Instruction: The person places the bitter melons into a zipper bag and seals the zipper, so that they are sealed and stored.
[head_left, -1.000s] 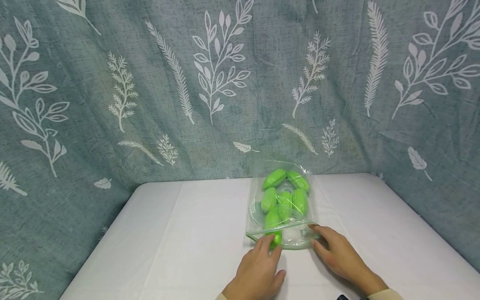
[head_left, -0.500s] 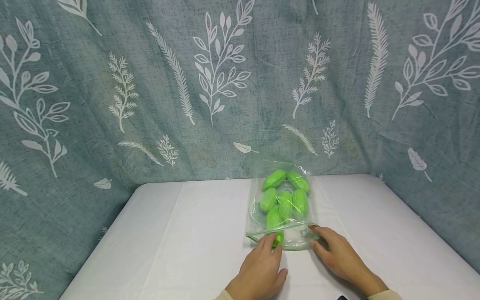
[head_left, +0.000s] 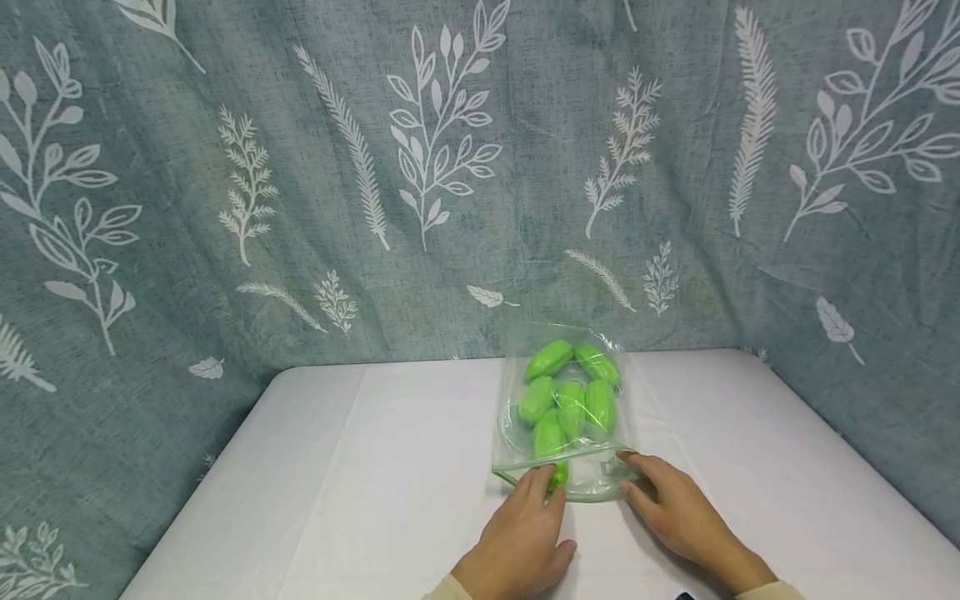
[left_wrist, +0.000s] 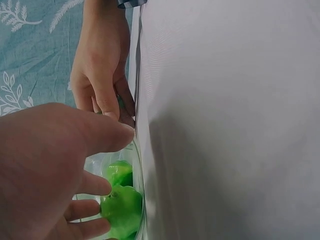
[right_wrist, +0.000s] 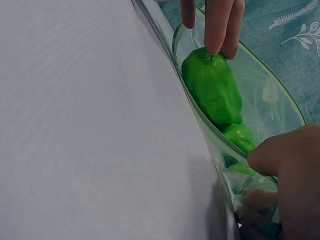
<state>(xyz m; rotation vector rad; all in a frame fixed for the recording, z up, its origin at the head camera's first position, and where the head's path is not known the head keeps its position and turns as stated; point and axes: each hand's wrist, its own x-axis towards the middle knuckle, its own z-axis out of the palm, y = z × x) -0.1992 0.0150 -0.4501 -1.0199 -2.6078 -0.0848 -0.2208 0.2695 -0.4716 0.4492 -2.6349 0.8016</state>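
A clear zip bag [head_left: 588, 483] lies flat with its green-edged mouth toward me, holding several shiny green peppers [head_left: 550, 361]. One green pepper [right_wrist: 212, 87] lies just inside the mouth, stem end outward. My left hand [head_left: 517, 533] reaches into the left side of the opening. Its extended fingertips touch that pepper's stem end, as the right wrist view shows. At the mouth's right corner, my right hand [head_left: 682, 508] pinches the bag's edge between thumb and fingers. The left wrist view has the left thumb in front, partly covering the bag.
A white cloth [head_left: 390, 467] covers the table, and the bag's far end reaches its back edge. Behind hangs a grey-green curtain [head_left: 450, 275] with white leaf prints, which also runs along both sides. A small dark object [head_left: 684, 596] shows at the bottom edge.
My left hand has shifted slightly forward and right, and the pepper under its fingertips has slid a little with it. My right hand stays at the bag's corner.
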